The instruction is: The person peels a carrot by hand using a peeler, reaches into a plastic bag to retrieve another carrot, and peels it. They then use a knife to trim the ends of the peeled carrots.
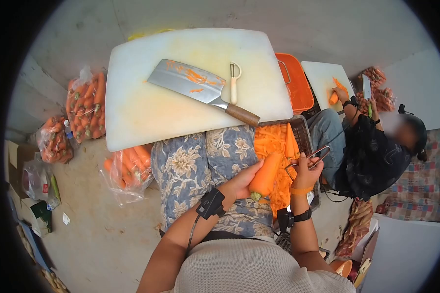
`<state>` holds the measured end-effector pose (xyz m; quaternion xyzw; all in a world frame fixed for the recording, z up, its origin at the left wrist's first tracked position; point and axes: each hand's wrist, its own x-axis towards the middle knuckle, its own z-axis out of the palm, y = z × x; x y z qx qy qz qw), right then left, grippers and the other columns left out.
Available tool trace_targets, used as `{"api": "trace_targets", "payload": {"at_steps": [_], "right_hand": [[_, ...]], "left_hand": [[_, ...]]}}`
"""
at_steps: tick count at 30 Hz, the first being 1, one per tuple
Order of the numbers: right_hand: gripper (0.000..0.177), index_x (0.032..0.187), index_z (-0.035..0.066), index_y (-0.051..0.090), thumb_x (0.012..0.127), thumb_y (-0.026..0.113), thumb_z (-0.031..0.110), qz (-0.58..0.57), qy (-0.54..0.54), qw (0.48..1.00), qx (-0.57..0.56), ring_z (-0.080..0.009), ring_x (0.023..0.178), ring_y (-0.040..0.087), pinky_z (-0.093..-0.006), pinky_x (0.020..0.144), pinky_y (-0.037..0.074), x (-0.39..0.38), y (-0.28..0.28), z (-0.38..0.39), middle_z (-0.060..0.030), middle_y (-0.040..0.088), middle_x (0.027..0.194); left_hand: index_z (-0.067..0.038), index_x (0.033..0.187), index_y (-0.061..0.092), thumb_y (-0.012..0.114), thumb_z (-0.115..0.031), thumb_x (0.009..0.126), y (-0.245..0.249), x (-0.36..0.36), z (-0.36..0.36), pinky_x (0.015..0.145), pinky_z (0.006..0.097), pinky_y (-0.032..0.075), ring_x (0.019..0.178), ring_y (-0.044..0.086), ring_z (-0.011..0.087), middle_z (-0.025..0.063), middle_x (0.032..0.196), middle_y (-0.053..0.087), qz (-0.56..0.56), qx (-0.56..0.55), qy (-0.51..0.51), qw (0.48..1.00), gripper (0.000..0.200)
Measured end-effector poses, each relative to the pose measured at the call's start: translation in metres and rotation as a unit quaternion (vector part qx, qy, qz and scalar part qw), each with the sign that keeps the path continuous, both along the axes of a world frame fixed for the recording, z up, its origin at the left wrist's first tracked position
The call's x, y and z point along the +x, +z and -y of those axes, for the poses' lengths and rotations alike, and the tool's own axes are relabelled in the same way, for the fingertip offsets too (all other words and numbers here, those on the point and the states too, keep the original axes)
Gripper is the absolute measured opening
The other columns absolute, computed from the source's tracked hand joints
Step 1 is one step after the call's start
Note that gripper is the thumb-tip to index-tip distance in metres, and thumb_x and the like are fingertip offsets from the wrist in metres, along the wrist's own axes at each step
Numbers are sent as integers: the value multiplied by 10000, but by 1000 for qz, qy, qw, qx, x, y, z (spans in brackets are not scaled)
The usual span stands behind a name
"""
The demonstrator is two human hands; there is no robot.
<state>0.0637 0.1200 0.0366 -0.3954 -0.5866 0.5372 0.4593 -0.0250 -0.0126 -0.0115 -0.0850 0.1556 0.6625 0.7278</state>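
Note:
My left hand (pixel 243 182) is wrapped round a thick orange carrot (pixel 267 175), its stem end pointing down toward me. To the right, my right hand (pixel 306 175) grips a metal-framed peeler (pixel 319 153), held a little apart from the carrot. Beneath both hands, carrot peelings (pixel 278 201) and some carrots fill a dark plastic crate (pixel 305 136). On the white cutting board (pixel 146 115) ahead lie a cleaver (pixel 188 80) with orange shreds on its blade and a second peeler (pixel 233 84) with a pale handle.
Bags of carrots (pixel 86 105) stand on the floor at left, another bag (pixel 128 168) nearer my knees. An orange bin (pixel 296 83) sits right of the board. At right, another person (pixel 376 151) works with a carrot at a smaller white board (pixel 322 75).

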Motion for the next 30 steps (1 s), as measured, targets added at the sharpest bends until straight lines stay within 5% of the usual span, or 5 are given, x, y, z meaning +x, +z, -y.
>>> {"api": "trace_targets", "payload": {"at_steps": [5,13,20,25,30], "right_hand": [[297,932,65,350,788,608,26,18,147,988,48,-87,654,532,-206,620,436,-8,23,63,-17,487,714],[219,875,45,398,809,601,96,134,67,974,172,-60,603,423,-206,569,372,-23,-13,38,-10,464,725],[236,860,33,403,799,619,104,105,55,989,90,-74,609,462,-211,551,399,-20,-49,-3,0,451,702],[242,825,75,371,797,610,58,78,71,994,31,-39,524,418,-168,503,376,-21,4,27,42,396,614],[246,878,78,389,786,613,36,87,142,984,62,-62,610,467,-184,585,399,-16,22,64,-19,509,726]], "left_hand": [[-75,1208,414,302,-397,938,7,2,2,763,339,491,907,575,175,83,1051,550,-3,6,13,1000,435],[-93,1190,440,307,-352,943,13,8,1,795,294,481,968,559,162,75,1108,544,-127,-49,-21,990,382],[-87,1203,373,350,-350,936,7,14,-1,739,323,500,888,561,160,68,1069,513,-118,-60,-5,991,376],[-103,1218,390,343,-376,934,1,11,-1,734,325,499,906,544,148,62,1093,504,-76,-35,-2,997,396],[-136,1267,378,297,-408,938,3,4,-3,670,298,499,842,549,124,22,1080,518,-30,18,1,999,434]]}}
